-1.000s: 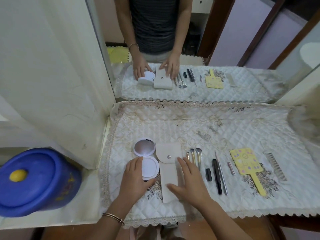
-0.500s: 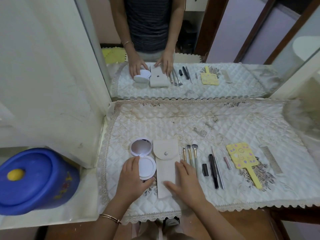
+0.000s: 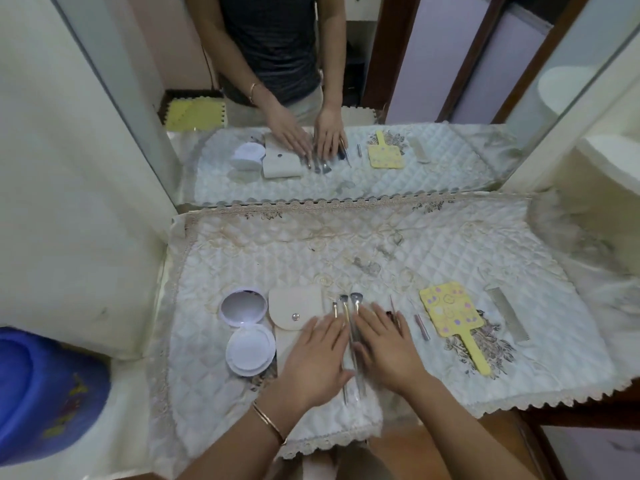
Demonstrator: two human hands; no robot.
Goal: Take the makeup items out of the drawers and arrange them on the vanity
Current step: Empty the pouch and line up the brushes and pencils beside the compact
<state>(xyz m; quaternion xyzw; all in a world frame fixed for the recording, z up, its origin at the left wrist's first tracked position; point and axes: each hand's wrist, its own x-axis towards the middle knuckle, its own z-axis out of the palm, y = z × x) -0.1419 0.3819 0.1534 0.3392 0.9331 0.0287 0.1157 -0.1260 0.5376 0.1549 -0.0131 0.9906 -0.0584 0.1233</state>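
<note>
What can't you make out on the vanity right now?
Head view:
- Black pencils: mostly hidden under the right hand.
- Beige pouch: lower part covered by the left hand.
- Makeup brushes: handles blurred between the hands; whether either hand grips them is unclear.
- Blue tub: cut off by the left edge.
- Drawers: out of frame.

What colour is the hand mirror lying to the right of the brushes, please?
Yellow, with small pastel motifs; the hand mirror shows best in the head view.
</note>
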